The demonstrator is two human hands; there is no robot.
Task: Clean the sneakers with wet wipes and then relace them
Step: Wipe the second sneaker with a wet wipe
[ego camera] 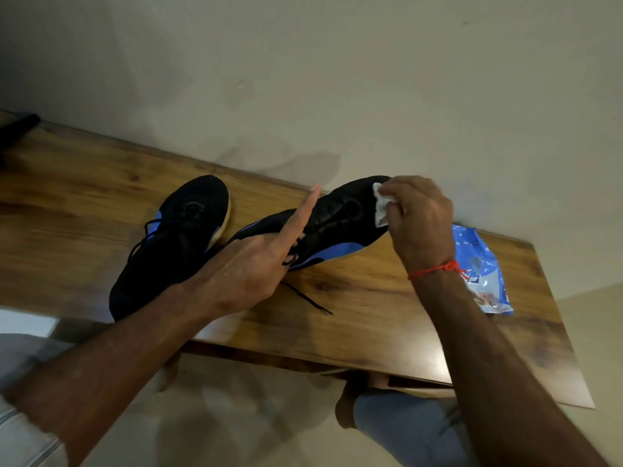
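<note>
A: How far is the cleaning?

B: I think it is early. The right hand [418, 210] pinches a wet wipe [382, 205] against the toe of the right sneaker [337, 227], which the left hand [256, 261] holds tilted above the wooden table [387, 315]; its forefinger is straight, the other fingers hidden.

A: And the other one?

B: The left sneaker [178, 244] lies on the table just beside it (I cannot tell if it was wiped). Both are laced, so unlacing and relacing remain. The wipes pack [482, 264] is near the right wrist.
</note>
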